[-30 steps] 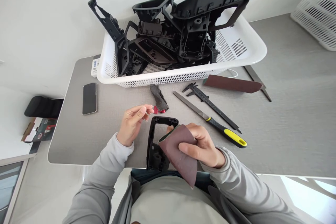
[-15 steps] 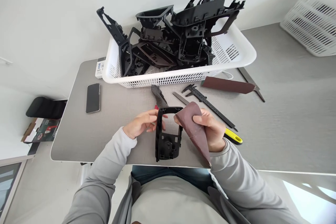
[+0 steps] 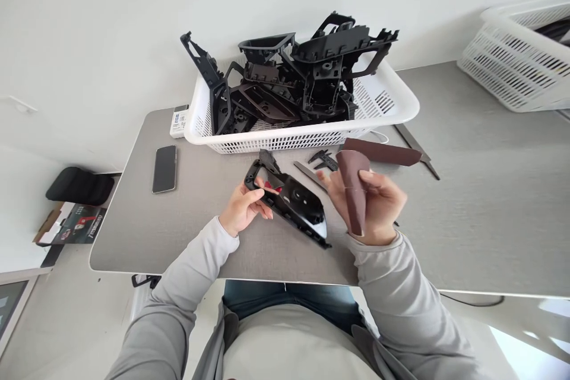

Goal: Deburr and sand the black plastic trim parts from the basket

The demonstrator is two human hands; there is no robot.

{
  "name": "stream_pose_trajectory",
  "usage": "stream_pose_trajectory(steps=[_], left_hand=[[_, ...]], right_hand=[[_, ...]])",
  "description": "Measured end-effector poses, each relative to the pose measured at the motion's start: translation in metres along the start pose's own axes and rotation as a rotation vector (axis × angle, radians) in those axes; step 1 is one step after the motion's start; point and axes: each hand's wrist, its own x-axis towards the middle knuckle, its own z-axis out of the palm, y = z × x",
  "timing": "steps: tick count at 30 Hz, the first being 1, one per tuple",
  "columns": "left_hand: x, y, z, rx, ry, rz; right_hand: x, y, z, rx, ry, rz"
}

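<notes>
My left hand (image 3: 240, 212) is closed on one end of a black plastic frame (image 3: 299, 199), with the thumb on its rim and the other fingers partly hidden behind it. The frame is tilted, its far end pointing down to the right above the table. A curled sheet of reddish-brown sandpaper (image 3: 355, 184) is in my right hand (image 3: 382, 208), pinned under the thumb. The sandpaper and the frame are apart. Just behind the frame lies a dark grey piece (image 3: 268, 160) whose kind I cannot make out.
A white basket (image 3: 267, 144) heaped with black plastic parts (image 3: 325, 86) stands at the back. Near it lie a folded sandpaper strip (image 3: 385, 153), a caliper (image 3: 324, 159), a file (image 3: 307, 173) and another flat metal tool (image 3: 416, 148). A phone (image 3: 164, 170) rests at left; another basket (image 3: 512, 65) stands right.
The frame has swung from upright to a slant, and my left hand now grips its upper end. My right hand has turned, and the sandpaper in it is rolled more tightly.
</notes>
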Motion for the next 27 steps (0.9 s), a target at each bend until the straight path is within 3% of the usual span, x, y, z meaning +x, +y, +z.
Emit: stream_pose_trajectory(steps=[3, 8, 16, 21, 27], left_hand=[[0.001, 0.000, 0.003, -0.035, 0.118, 0.059], [0.002, -0.003, 0.010, -0.058, 0.246, 0.126], [-0.002, -0.014, 0.017, -0.028, 0.200, 0.145], [-0.003, -0.019, 0.019, -0.007, 0.188, 0.127], [-0.003, -0.018, 0.021, -0.021, 0.165, 0.147]], right_hand=[[-0.002, -0.001, 0.000, 0.137, 0.101, 0.015], [-0.017, 0.007, 0.010, -0.030, 0.179, -0.010], [-0.026, 0.018, 0.039, -0.431, -0.181, -0.044], [-0.024, 0.025, 0.044, -0.554, -0.208, -0.133], [-0.024, 0.026, 0.043, -0.559, -0.124, -0.100]])
